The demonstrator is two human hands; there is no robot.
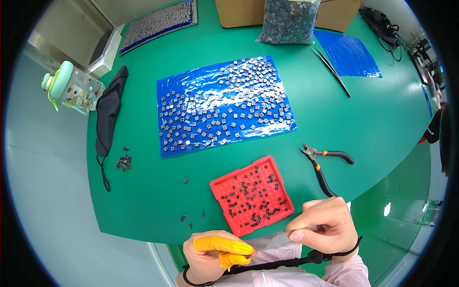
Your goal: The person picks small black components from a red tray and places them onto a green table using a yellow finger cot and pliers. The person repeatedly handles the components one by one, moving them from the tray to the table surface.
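Note:
My left hand (205, 258), yellow finger covers on its thumb and a finger, pinches a small dark part (247, 257) at the table's near edge. My right hand (332, 225) is curled to its right, thumb and forefinger brought together; whatever sits between them is too small to make out. Just beyond both hands lies a red square tray (217, 184) scattered with many small black pieces (256, 220). Diagonal cutters (330, 155) with black and orange handles rest spread apart to the right of the tray.
A blue sheet (167, 86) covered with small grey square pieces (234, 115) lies mid-table. Loose dark bits (123, 162) are at left, near a black mask (109, 110) and a bottle (76, 88). Tweezers (332, 71), a bag of parts (290, 21) and a cardboard box (239, 13) stand farther back.

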